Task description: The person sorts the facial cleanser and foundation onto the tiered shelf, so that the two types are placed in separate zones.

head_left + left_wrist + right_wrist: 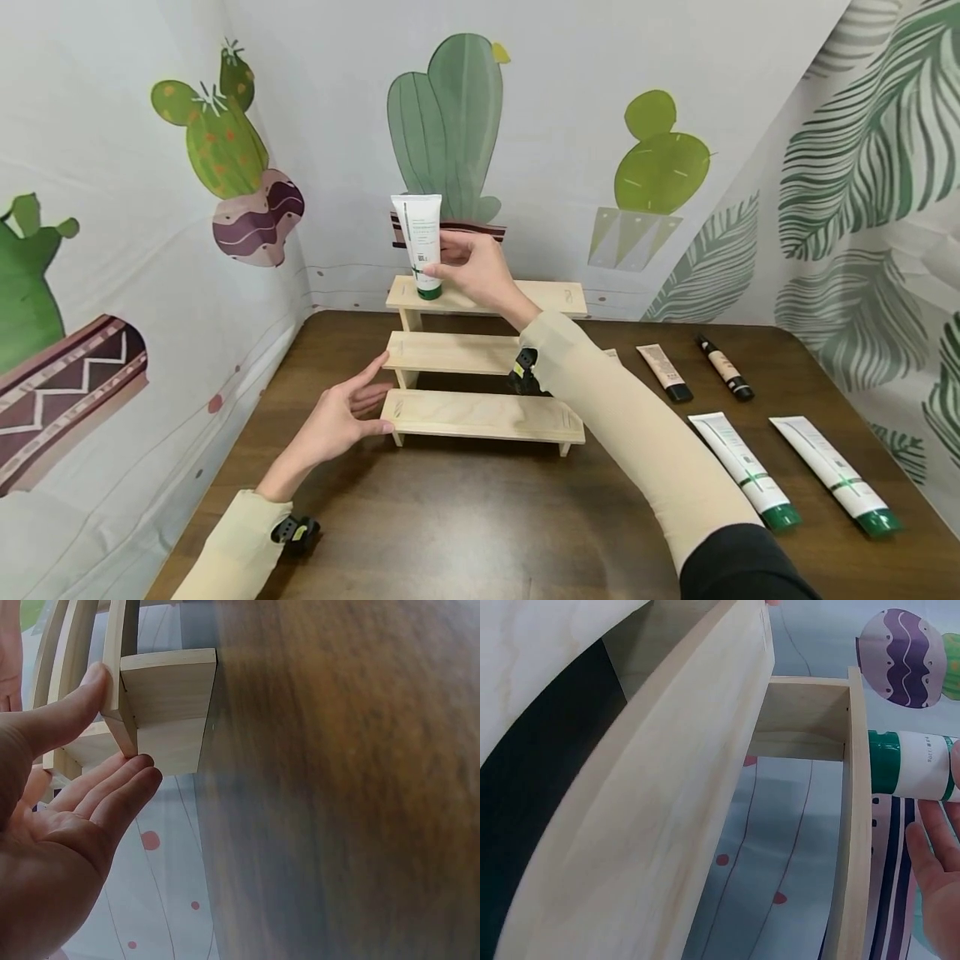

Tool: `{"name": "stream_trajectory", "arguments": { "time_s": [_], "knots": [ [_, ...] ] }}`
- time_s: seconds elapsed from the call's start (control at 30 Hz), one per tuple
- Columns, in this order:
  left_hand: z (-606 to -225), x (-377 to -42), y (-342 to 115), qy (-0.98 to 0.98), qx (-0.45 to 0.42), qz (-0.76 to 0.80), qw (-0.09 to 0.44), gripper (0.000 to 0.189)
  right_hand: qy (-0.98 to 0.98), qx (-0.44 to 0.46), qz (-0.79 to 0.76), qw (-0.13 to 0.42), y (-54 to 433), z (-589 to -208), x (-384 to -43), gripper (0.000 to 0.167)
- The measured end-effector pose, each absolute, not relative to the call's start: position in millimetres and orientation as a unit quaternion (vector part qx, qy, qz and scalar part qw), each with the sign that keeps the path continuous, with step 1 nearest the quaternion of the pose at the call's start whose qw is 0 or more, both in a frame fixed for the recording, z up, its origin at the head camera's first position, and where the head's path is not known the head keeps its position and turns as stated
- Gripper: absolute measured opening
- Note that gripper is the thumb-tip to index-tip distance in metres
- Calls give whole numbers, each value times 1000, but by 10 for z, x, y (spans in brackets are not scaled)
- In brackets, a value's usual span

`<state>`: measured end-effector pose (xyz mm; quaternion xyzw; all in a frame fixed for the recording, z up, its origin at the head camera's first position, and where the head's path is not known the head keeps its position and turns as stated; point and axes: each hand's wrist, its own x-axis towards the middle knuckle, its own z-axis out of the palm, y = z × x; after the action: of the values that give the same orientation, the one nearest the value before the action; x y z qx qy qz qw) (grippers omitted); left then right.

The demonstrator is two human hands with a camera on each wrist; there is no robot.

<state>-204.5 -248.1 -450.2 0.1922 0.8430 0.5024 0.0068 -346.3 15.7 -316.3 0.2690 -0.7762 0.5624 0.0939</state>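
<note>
A white squeeze tube (420, 242) with a green cap stands upright, cap down, at the left end of the top step of a three-tier wooden display stand (480, 414). My right hand (482, 271) pinches the tube between thumb and fingers, low on its body. In the right wrist view the tube's green cap (884, 762) is right at the top board. My left hand (336, 417) touches the stand's left end with fairly straight fingers, the thumb at the lowest step and the index finger reaching the middle step. In the left wrist view the fingertips (139, 761) meet the board's corner.
On the right of the brown table (465, 525) lie two more white tubes with green caps (746, 471) (836, 475). Behind them are a small beige tube with a black cap (664, 372) and a slim black-ended tube (724, 367). A cactus-print cloth (555, 150) hangs behind.
</note>
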Motion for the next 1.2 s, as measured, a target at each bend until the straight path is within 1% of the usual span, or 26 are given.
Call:
{"name": "stream_trajectory", "arguments": {
  "time_s": [0.23,0.4,0.8,1.2],
  "knots": [
    [-4529,-2059,-2482,843,199,500,1,111,-767,269,576,85,214,-3209,-3462,51],
    [-4539,-2064,-2483,843,200,500,1,110,-758,268,587,92,344,-3183,-3386,48],
    [-4546,-2085,-2496,843,201,500,2,110,-762,273,583,77,927,-3086,-3067,46],
    [-4538,-2068,-2488,845,200,496,2,109,-797,277,525,115,1690,-3244,-2668,41]
  ]
}}
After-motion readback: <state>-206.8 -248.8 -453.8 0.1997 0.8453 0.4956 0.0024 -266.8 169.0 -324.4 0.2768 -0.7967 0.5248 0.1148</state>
